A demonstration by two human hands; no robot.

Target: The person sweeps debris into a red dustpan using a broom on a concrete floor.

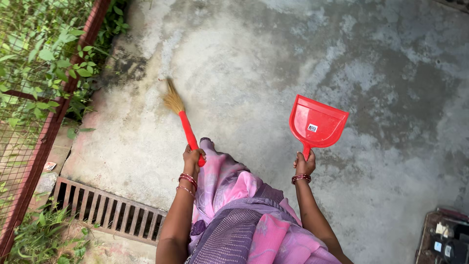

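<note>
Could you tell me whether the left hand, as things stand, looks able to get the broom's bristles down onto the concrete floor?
Probably yes: the left hand grips the broom by its red handle, bristles angled toward the floor, with nothing lying between.

Metal drain grate (110, 211) set in stained concrete floor (273, 58). Left of grate: red wire fence (53, 117), green plants (44, 54) behind. Far right of grate: dark box (445, 237).
</note>
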